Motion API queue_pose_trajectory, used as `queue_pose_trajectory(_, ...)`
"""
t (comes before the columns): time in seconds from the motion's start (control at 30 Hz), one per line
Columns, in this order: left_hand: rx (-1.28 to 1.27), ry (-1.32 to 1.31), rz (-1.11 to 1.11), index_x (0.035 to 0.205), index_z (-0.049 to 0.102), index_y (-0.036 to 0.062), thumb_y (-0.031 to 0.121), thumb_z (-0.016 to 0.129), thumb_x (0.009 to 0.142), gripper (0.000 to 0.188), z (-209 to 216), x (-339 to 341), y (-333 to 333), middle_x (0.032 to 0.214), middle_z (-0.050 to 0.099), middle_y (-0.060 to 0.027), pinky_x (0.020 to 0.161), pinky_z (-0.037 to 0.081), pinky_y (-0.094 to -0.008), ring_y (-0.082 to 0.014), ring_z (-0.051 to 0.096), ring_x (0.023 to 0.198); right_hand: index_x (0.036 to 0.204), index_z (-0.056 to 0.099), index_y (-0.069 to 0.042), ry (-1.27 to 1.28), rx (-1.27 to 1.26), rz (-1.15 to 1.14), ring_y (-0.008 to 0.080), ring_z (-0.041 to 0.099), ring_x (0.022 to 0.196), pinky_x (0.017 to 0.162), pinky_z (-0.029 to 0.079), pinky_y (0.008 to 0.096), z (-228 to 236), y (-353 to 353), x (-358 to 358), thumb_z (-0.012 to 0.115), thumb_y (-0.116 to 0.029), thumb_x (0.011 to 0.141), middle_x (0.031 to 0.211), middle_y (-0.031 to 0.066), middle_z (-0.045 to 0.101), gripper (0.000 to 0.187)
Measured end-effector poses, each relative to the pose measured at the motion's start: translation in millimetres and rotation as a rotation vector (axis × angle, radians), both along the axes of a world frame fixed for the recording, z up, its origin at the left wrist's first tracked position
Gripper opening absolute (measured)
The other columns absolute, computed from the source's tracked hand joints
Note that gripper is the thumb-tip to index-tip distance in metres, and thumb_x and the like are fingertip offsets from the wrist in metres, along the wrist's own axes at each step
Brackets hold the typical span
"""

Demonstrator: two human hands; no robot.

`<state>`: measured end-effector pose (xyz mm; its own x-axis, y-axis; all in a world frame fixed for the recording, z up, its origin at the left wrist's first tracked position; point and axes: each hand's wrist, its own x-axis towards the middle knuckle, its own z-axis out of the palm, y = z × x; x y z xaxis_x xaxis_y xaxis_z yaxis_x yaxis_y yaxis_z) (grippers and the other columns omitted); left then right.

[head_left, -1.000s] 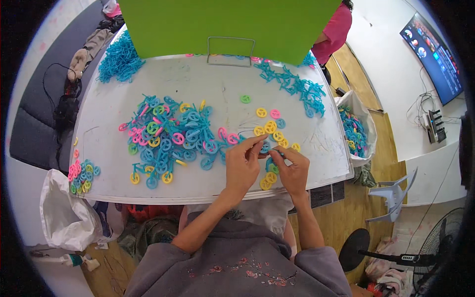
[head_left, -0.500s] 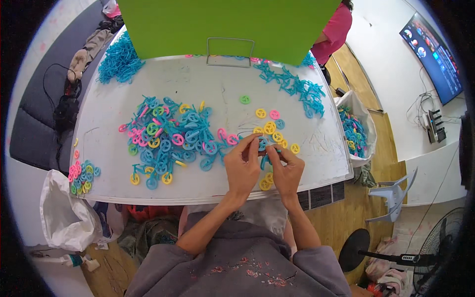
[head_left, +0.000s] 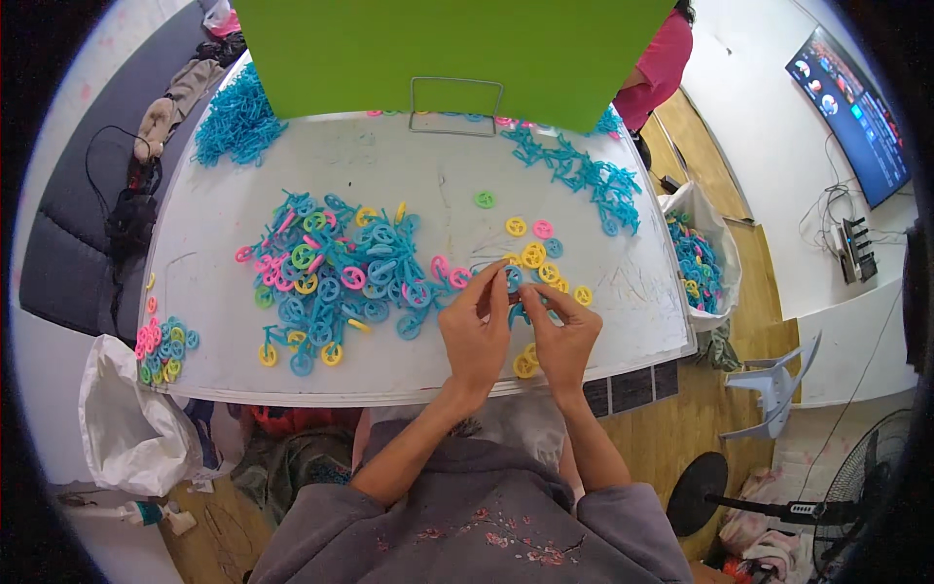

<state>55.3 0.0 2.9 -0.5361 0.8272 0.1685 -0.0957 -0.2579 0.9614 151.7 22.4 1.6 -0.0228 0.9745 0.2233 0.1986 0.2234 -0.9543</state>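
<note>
- Hands come together in the head view above a white table (head_left: 321, 170), near its front edge.
- Left hand (head_left: 475, 336), its thumb and fingers pinched, grips a blue wheel (head_left: 514, 279) raised between the two hands.
- Right hand (head_left: 566, 336) brings bent fingertips to the wheel's near right side; a teal piece (head_left: 518, 316) shows just below, partly hidden, and whether those fingertips clasp wheel or piece cannot be told.
- Yellow wheels (head_left: 533, 255) lie just beyond the fingers, with a pink wheel (head_left: 543, 229) and a green wheel (head_left: 484, 200) farther off.
- Mixed heap (head_left: 331, 273) of teal pieces and coloured wheels spreads left of the hands; a small cluster of wheels (head_left: 163, 348) sits at the table's left corner.
- Teal sticks (head_left: 593, 180) scatter across the far right, and a dense teal pile (head_left: 238, 122) fills the far left corner.
- Green board (head_left: 457, 49) stands at the far side behind a wire frame (head_left: 452, 132).
- Person in a pink shirt (head_left: 666, 63) appears beyond, partly cut off by the board.
</note>
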Motion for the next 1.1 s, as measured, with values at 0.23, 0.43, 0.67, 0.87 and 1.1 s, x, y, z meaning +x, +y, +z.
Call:
queue_pose_trajectory(0.23,0.003,-0.101,-0.140,0.102,0.061,-0.0033,0.006,0.052,0.094,0.015,-6.5,-15.4,4.6,0.089,0.063,-0.0062,0.069,0.053,-0.0251,-0.0110,0.063,0.078,0.097,0.071,-0.001,-0.397,0.483,-0.031,0.0119,0.062,0.090,0.073,0.049,0.0262,-2.5,6.6,8.8,0.071,-0.001,0.077,0.087,0.0092,0.070,0.020)
queue_pose_trajectory(0.43,-0.067,-0.259,-0.270,0.099,0.061,-0.0007,0.008,0.050,0.095,0.014,-4.6,-21.1,10.2,0.088,0.062,-0.0039,0.068,0.053,-0.0242,-0.0075,0.058,0.076,0.095,0.070,-0.003,0.009,-0.066,0.223,0.0211,0.063,0.094,0.078,0.049,0.0331,3.4,-4.9,21.1,0.072,0.004,0.073,0.095,0.0112,0.064,0.023)
queue_pose_trajectory(0.67,-0.166,0.086,-0.492,0.105,0.061,0.0016,0.023,0.049,0.098,0.026,-18.0,3.3,28.0,0.091,0.064,-0.0032,0.066,0.048,-0.0254,-0.0087,0.055,0.074,0.107,0.060,-0.002,-0.353,0.295,0.315,0.0226,0.055,0.106,0.090,0.044,0.0319,14.0,9.3,58.1,0.065,0.010,0.073,0.104,0.0103,0.055,0.037)
queue_pose_trajectory(0.87,-0.143,0.806,-0.253,0.094,0.060,0.0020,0.011,0.066,0.080,0.018,-35.5,37.5,38.8,0.089,0.058,-0.0136,0.071,0.047,-0.0383,-0.0293,0.059,0.083,0.096,0.056,0.002,-0.013,0.148,0.053,0.0171,0.059,0.094,0.083,0.048,0.0286,-15.4,21.0,99.8,0.062,0.010,0.080,0.100,0.0115,0.062,0.019)
queue_pose_trajectory(1.1,-0.110,0.927,-0.200,0.085,0.057,0.0020,0.004,0.071,0.070,0.021,-41.9,41.3,43.8,0.092,0.053,-0.0146,0.075,0.045,-0.0425,-0.0339,0.055,0.089,0.094,0.062,0.004,0.047,0.088,-0.025,0.0129,0.061,0.082,0.077,0.050,0.0275,-17.6,20.0,101.9,0.070,0.003,0.079,0.090,0.0085,0.066,0.017)
